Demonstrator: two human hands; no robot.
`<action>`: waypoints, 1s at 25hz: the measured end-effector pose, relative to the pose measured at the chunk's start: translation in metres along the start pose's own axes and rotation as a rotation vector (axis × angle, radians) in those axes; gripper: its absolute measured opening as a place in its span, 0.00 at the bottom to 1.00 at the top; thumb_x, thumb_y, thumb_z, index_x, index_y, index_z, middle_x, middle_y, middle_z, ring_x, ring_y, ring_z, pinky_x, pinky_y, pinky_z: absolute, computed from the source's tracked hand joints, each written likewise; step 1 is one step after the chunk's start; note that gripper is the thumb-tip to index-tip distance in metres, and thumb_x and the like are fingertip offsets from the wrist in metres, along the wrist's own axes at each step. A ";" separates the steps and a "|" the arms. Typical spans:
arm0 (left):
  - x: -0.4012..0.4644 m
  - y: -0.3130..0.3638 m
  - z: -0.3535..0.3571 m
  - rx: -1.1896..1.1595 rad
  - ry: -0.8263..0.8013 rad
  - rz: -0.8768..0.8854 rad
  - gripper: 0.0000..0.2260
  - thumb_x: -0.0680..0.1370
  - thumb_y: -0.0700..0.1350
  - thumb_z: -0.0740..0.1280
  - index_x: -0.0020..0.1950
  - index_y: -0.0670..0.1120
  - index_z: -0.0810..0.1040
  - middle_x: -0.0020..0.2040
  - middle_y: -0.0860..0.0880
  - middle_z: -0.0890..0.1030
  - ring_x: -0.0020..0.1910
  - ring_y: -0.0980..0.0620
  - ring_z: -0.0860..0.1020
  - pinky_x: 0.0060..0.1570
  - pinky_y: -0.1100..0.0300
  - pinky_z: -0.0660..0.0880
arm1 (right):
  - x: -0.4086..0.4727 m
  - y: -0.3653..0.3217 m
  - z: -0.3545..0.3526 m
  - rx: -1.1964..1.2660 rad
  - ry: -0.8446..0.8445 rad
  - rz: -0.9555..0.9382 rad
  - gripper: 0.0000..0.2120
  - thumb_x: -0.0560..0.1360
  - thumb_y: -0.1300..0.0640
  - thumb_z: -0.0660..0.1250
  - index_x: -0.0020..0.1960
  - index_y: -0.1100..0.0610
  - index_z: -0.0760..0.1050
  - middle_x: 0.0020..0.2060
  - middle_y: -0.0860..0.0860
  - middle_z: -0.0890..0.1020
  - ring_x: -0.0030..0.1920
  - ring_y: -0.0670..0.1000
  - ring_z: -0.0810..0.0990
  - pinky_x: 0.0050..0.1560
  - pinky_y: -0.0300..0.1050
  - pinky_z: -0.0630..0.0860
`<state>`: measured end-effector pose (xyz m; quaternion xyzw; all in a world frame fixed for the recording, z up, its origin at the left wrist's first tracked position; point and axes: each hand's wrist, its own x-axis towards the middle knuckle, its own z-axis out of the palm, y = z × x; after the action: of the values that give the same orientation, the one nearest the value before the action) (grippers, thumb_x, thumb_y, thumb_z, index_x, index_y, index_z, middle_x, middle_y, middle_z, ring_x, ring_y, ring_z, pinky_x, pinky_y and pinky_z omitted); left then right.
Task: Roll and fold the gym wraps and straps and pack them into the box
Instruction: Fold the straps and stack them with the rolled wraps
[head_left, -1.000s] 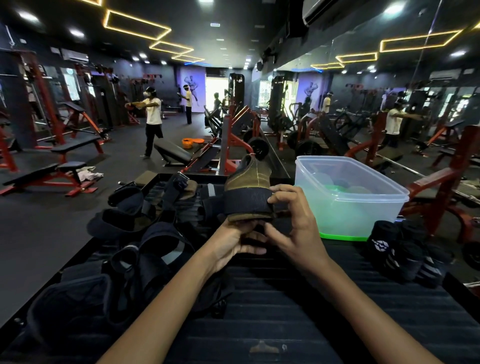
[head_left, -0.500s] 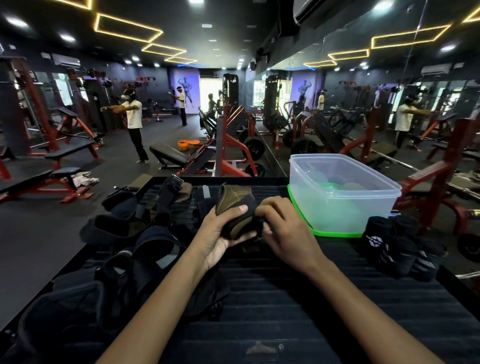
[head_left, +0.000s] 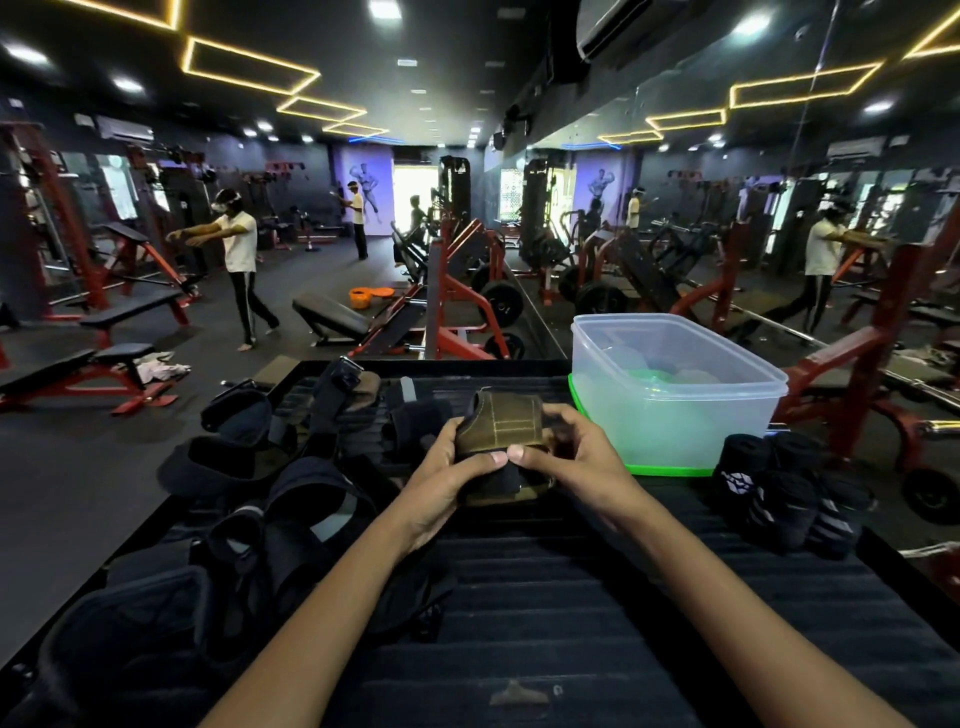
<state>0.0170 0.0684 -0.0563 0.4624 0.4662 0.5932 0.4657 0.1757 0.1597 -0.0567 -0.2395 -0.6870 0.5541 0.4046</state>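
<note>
1. The clear plastic box (head_left: 675, 395) stands open on a green lid at the far right of the desk (head_left: 545, 597); pale and green shapes show through its cloudy wall, but what they are cannot be told.
2. The left hand (head_left: 441, 478) and right hand (head_left: 576, 457) both curl around a folded olive-and-black wrap (head_left: 501, 441), thumbs meeting on its near face — it is held just above the desk, left of the box.
3. Rolled black wraps (head_left: 789, 488) sit beside the box's near right corner.
4. A heap of dark straps (head_left: 291, 493) crowds the left side; single pieces are hard to separate.
5. Bare ribbed desk lies between the forearms, toward the near edge.
</note>
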 end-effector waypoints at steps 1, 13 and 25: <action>0.001 -0.003 -0.001 0.050 -0.010 -0.024 0.23 0.76 0.38 0.68 0.69 0.46 0.66 0.61 0.47 0.79 0.58 0.53 0.78 0.58 0.59 0.75 | 0.001 0.003 -0.001 -0.046 0.003 -0.011 0.27 0.61 0.51 0.81 0.57 0.51 0.76 0.49 0.54 0.85 0.52 0.56 0.82 0.58 0.56 0.77; 0.001 -0.010 -0.004 0.410 0.078 0.078 0.35 0.62 0.50 0.78 0.65 0.52 0.68 0.57 0.53 0.80 0.59 0.57 0.77 0.63 0.58 0.72 | -0.007 0.005 -0.003 -0.101 -0.057 -0.019 0.29 0.61 0.49 0.80 0.59 0.52 0.77 0.52 0.52 0.84 0.56 0.54 0.81 0.60 0.50 0.76; 0.002 -0.018 0.003 0.326 0.057 0.051 0.46 0.66 0.66 0.71 0.77 0.56 0.52 0.71 0.54 0.69 0.70 0.57 0.67 0.72 0.50 0.63 | -0.010 -0.003 -0.007 0.052 -0.119 0.117 0.34 0.63 0.65 0.78 0.64 0.47 0.72 0.54 0.51 0.83 0.51 0.49 0.81 0.44 0.45 0.77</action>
<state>0.0214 0.0732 -0.0732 0.5268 0.5573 0.5341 0.3558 0.1868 0.1554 -0.0564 -0.2353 -0.6800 0.6077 0.3360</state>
